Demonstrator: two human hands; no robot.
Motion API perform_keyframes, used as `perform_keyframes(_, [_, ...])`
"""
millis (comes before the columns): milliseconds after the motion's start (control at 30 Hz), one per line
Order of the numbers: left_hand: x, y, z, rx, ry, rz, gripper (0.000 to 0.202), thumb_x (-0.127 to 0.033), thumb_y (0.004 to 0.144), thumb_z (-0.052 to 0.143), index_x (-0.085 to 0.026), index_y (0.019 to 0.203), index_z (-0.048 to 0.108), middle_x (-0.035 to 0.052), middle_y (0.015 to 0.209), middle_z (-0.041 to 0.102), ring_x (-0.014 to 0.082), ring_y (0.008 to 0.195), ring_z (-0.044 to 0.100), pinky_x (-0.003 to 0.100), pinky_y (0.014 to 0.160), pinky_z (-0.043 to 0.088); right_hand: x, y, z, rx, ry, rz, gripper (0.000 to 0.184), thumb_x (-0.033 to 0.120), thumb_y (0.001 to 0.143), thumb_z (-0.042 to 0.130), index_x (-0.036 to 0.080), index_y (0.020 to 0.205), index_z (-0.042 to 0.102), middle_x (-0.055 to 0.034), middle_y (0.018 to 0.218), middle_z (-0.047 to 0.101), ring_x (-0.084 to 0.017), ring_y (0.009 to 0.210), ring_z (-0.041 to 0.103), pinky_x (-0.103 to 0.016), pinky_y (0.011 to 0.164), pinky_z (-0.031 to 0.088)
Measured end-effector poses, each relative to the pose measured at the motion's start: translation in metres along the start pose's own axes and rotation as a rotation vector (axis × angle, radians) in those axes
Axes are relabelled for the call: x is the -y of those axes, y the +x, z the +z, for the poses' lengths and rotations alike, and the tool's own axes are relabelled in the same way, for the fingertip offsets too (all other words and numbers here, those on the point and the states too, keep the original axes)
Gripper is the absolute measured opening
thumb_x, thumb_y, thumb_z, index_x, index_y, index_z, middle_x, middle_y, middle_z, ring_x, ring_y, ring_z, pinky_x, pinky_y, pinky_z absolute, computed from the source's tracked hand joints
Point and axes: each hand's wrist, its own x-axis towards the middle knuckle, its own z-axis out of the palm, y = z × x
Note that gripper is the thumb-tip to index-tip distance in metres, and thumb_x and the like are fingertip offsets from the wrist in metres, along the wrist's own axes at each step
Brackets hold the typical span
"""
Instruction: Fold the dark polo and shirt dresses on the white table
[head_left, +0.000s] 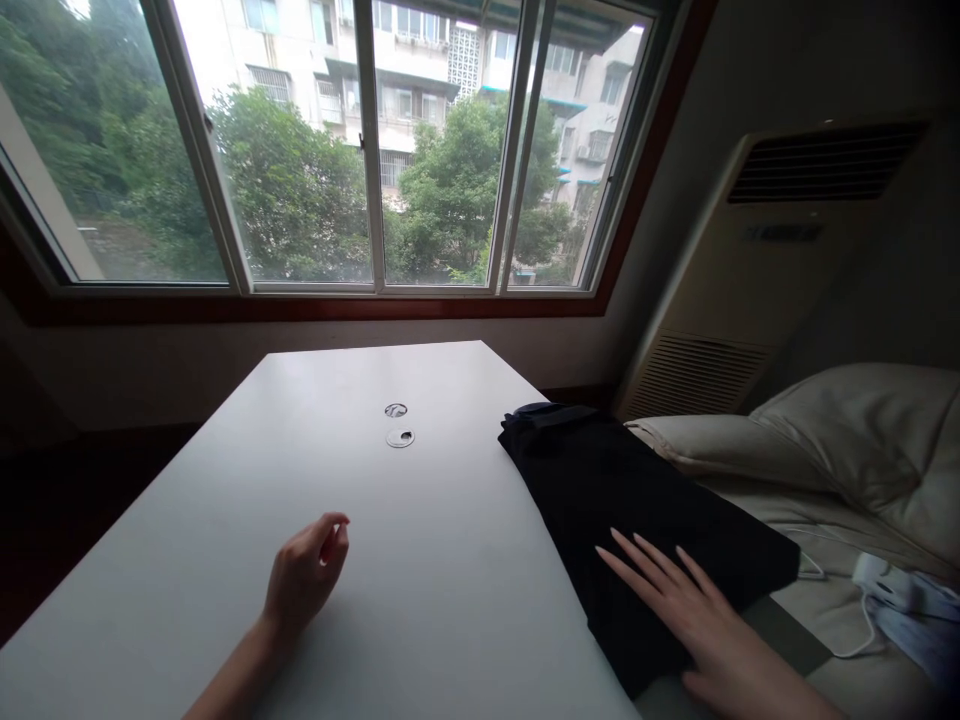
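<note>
A folded black garment (592, 500), its exact kind unclear, lies along the right edge of the white table (225, 520) and reaches over towards the sofa. My right hand (675, 590) is over its near part, fingers stretched out and slightly apart; it seems to rest on the cloth. At the garment's far end a dark bluish fold (551, 415) shows. My left hand (304, 570) is at the near middle of the table, fingers curled in towards the thumb, with nothing visible in them. It is well apart from the garment.
Two round cable-hole fittings (400, 438) are set in the tabletop. On the right stands a cream sofa (840, 430), bearing a white charger with a cable (885, 580) and some light blue cloth (926, 620). A floor-standing air conditioner (720, 270) is behind it, and windows (300, 180) are ahead.
</note>
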Motion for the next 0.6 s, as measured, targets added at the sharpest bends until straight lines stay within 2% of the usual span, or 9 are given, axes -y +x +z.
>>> perform_keyframes(167, [-0.002,0.002,-0.001,0.004,-0.001,0.005,0.018,-0.029,0.093,0.045,-0.020,0.090,0.060,-0.0063,0.057,0.051,0.0099,0.048,0.050,0.020,0.054,0.041,-0.004,0.015,0.019,-0.105,-0.086,0.078,0.110,-0.005,0.053,0.038,0.040,0.152,0.022,-0.0016,0.151,0.040,-0.026,0.131,0.049,-0.050,0.100,0.047])
perform_keyframes(300, [-0.001,0.002,-0.001,0.004,0.006,0.014,0.018,-0.030,0.093,0.045,-0.020,0.091,0.060,-0.0063,0.057,0.052,0.0098,0.047,0.049,0.020,0.053,0.040,-0.007,0.020,0.019,-0.121,-0.031,0.083,0.095,-0.008,0.060,0.035,0.033,0.146,0.040,-0.0046,0.137,0.058,-0.021,0.120,0.058,-0.040,0.096,0.049])
perform_keyframes(367, [0.000,0.001,0.000,0.006,0.005,0.020,0.018,-0.030,0.093,0.045,-0.020,0.091,0.060,-0.0064,0.057,0.051,0.0100,0.047,0.050,0.020,0.053,0.040,-0.009,0.021,0.016,-0.122,0.058,0.104,0.084,-0.005,0.063,0.038,0.027,0.140,0.048,-0.0059,0.130,0.062,-0.021,0.112,0.062,-0.037,0.093,0.051])
perform_keyframes(467, [-0.001,0.000,0.000,0.009,-0.001,0.035,0.017,-0.030,0.093,0.045,-0.020,0.090,0.060,-0.0066,0.057,0.051,0.0099,0.047,0.050,0.020,0.054,0.041,-0.011,0.026,0.011,-0.124,0.195,0.192,0.070,0.005,0.066,0.045,0.021,0.134,0.053,-0.0083,0.122,0.066,-0.023,0.097,0.067,-0.036,0.085,0.053])
perform_keyframes(600, [-0.001,0.000,0.001,0.020,-0.006,0.048,0.017,-0.029,0.093,0.045,-0.020,0.091,0.060,-0.0065,0.057,0.052,0.0096,0.047,0.051,0.020,0.054,0.041,-0.017,0.039,0.001,-0.155,0.334,0.360,0.055,0.015,0.072,0.048,0.020,0.127,0.056,-0.0096,0.106,0.072,-0.025,0.082,0.069,-0.036,0.072,0.055])
